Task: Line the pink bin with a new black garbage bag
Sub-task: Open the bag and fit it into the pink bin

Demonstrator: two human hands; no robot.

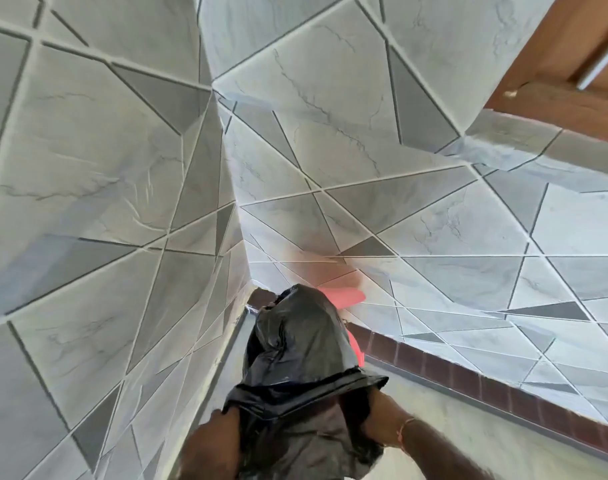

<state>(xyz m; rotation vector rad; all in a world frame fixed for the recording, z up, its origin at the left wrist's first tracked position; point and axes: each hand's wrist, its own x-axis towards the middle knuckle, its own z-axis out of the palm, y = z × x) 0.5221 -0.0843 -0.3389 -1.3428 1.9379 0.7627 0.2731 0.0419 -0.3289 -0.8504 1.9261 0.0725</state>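
Both hands, left hand (223, 424) and right hand (372, 422), sit hidden inside the black bag (295, 344); grip unclear. Pink bin (344, 294) lies beyond, in the tiled corner. Spread the mouth wide first.

Crinkled black plastic garbage bag (295, 344) looking glossy; grey marble-patterned wall tiles (98, 161) showing smooth, satin; brown wooden door (552, 64) appearing matt.

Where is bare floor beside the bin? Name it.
Bare floor lies right of the black bag, up to the brown skirting strip. Left of the bag it is crowded: the tiled wall sits close against it. The pink bin fills the corner.
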